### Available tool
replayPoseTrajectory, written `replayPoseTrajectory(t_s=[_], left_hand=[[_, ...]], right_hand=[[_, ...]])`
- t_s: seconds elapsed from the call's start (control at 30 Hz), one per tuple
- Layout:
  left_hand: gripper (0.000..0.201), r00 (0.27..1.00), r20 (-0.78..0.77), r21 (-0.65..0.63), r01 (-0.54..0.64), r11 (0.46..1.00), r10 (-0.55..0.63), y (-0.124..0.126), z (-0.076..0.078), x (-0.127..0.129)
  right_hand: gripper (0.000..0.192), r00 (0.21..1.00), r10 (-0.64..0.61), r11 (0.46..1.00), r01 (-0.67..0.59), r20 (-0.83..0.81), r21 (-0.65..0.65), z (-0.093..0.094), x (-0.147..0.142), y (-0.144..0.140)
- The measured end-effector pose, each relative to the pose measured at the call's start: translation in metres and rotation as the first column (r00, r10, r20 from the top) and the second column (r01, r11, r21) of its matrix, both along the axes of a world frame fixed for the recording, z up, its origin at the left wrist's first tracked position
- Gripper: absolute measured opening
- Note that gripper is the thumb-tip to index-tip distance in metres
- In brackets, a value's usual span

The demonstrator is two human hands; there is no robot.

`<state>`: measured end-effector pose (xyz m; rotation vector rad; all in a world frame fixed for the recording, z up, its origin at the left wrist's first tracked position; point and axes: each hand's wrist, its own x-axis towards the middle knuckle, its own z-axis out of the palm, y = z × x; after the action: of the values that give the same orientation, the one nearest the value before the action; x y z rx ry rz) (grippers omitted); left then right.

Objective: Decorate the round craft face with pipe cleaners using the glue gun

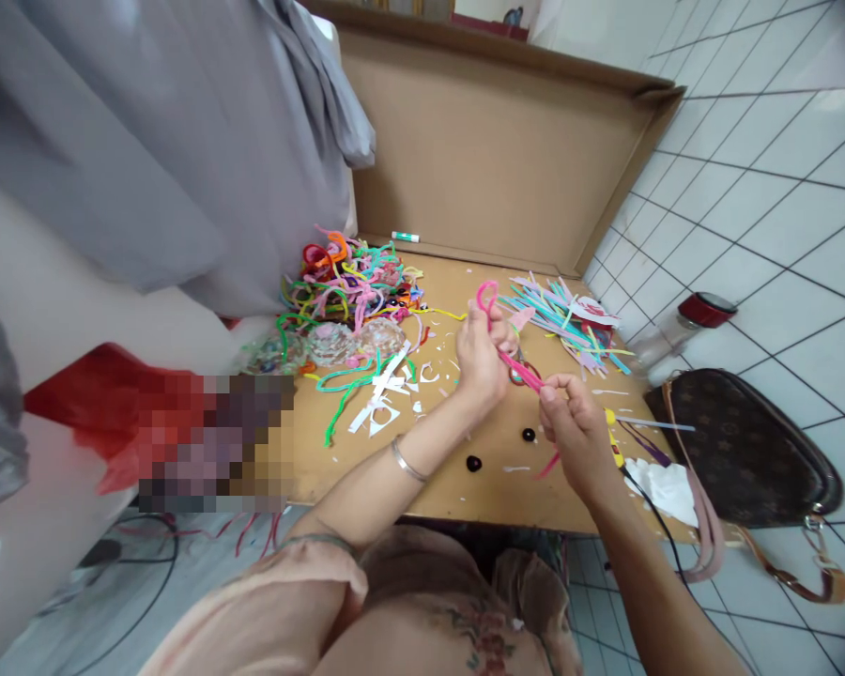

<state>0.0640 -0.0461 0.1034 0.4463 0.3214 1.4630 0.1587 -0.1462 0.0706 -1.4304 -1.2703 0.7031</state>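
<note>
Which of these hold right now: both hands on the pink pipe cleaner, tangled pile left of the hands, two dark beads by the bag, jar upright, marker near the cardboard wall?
1. Both hands hold the pink pipe cleaner. True: the left hand and right hand each grip it.
2. The tangled pile lies left of the hands. True.
3. The two dark beads sit beside the bag. False: they lie on the board just below the hands.
4. The jar stands upright. False: it lies tilted on the floor tiles.
5. A marker lies near the cardboard wall. True.
</note>
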Motion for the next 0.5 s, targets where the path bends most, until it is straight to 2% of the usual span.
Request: replayPoseTrajectory(t_s=[0.1,0.2,0.27,0.3,0.33,0.37,0.4,0.43,0.47,0.5], left_hand=[[0.055,0.998,-0.066,-0.033,-0.012,0.999,0.009,0.025,-0.007,-0.009],[0.054,0.973,-0.229,0.080,-0.013,0.997,0.031,0.050,-0.022,-0.014],[0.048,0.902,-0.419,0.210,-0.008,0.978,0.098,0.070,-0.033,-0.022],[0.042,0.825,-0.540,0.286,-0.009,0.958,0.169,0.082,-0.037,-0.029],[0.036,0.699,-0.663,0.359,-0.018,0.933,0.268,0.095,-0.040,-0.037],[0.029,0.516,-0.767,0.425,-0.036,0.905,0.381,0.108,-0.043,-0.047],[0.023,0.269,-0.847,0.465,-0.047,0.884,0.459,0.121,-0.046,-0.058],[0.020,0.014,-0.883,0.469,-0.039,0.882,0.470,0.133,-0.048,-0.069],[0.023,-0.203,-0.872,0.458,-0.017,0.889,0.445,0.145,-0.051,-0.079],[0.029,-0.369,-0.841,0.428,-0.006,0.904,0.395,0.155,-0.054,-0.087]], right_hand=[[0.029,0.964,-0.038,0.999,0.030,0.262,0.033,0.005,0.014,0.000],[0.032,0.902,-0.038,0.998,0.017,0.429,0.053,0.004,0.022,0.002],[0.037,0.882,-0.090,0.994,0.052,0.463,0.095,0.003,0.031,0.004],[0.039,0.873,-0.145,0.987,0.095,0.465,0.130,0.004,0.038,0.005],[0.041,0.861,-0.215,0.973,0.150,0.462,0.173,0.005,0.047,0.008],[0.041,0.840,-0.293,0.953,0.219,0.456,0.209,0.007,0.058,0.011],[0.042,0.812,-0.370,0.927,0.291,0.452,0.236,0.009,0.070,0.016],[0.042,0.776,-0.446,0.894,0.356,0.447,0.273,0.011,0.084,0.022],[0.043,0.733,-0.509,0.860,0.407,0.451,0.308,0.013,0.097,0.031],[0.043,0.703,-0.540,0.842,0.436,0.464,0.319,0.015,0.111,0.041]])
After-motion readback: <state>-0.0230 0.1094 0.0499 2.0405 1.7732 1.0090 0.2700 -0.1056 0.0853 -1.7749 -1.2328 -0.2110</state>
